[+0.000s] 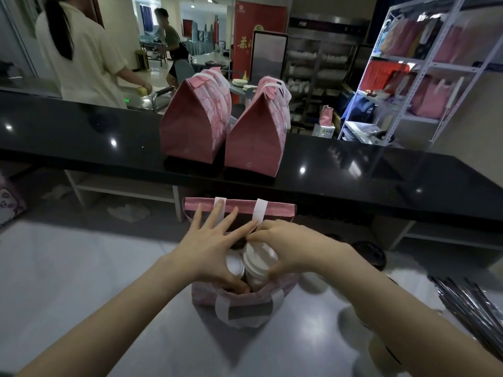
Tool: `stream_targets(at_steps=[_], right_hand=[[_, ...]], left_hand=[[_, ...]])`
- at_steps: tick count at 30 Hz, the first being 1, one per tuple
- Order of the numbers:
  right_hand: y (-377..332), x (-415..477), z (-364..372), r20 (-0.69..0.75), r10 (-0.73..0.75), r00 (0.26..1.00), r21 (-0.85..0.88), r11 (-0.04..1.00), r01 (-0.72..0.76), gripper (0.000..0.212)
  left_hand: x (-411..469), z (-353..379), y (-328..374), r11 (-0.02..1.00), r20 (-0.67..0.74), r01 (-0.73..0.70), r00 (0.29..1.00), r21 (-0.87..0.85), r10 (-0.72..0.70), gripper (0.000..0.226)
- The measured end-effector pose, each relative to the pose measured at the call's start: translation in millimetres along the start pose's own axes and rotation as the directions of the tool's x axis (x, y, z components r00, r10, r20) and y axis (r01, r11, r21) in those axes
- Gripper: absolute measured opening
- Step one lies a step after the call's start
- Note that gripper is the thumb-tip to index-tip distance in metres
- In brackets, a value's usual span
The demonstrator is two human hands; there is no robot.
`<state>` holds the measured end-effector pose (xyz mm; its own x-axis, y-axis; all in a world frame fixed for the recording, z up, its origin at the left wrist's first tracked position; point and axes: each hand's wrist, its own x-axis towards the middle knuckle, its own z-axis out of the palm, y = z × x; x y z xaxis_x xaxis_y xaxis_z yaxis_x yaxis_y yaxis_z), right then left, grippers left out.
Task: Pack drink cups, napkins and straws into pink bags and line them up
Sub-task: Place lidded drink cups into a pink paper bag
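Hands work inside an open pink bag point(239, 300) on the grey table point(81, 281): right hand point(288, 246) grips a white-lidded cup point(258, 263), left hand point(209, 246) splayed beside it, fingers spread wide, holding nothing visible; two closed bags point(190, 123) beyond.

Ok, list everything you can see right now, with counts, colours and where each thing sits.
Closed pink paper bags: two, pink, side by side on the black counter.
Open pink paper bag: one, pink with white handles, on the grey worktop.
White-lidded drink cups: two visible, white, inside the open bag.
Wrapped straws: a bundle, silvery, right edge of the worktop.
Metal shelving rack: one, pale, far right, holding bags.
Left hand: spread over the bag mouth.
Right hand: on a cup lid.
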<state>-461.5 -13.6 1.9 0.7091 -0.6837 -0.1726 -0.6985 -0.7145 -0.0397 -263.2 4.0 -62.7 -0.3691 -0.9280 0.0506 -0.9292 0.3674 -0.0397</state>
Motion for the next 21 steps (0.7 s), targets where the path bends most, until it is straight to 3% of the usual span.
stream_targets(at_steps=[5,15,21], right_hand=[[13,12,16,0.03,0.119,0.992,-0.179,0.977,-0.112,0.065],[16,39,56,-0.054,0.117,0.992,-0.064,0.991,-0.12,0.073],[20,53,73,0.005,0.175,0.984,-0.072,0.982,-0.175,0.078]], left_hand=[[-4,0,2,1.0,0.005,0.011,1.0,0.02,-0.012,0.123],[-8,4,4,1.0,0.011,0.003,1.0,0.022,-0.004,0.122],[-8,3,6,1.0,0.001,-0.009,1.0,-0.002,0.009,0.122]])
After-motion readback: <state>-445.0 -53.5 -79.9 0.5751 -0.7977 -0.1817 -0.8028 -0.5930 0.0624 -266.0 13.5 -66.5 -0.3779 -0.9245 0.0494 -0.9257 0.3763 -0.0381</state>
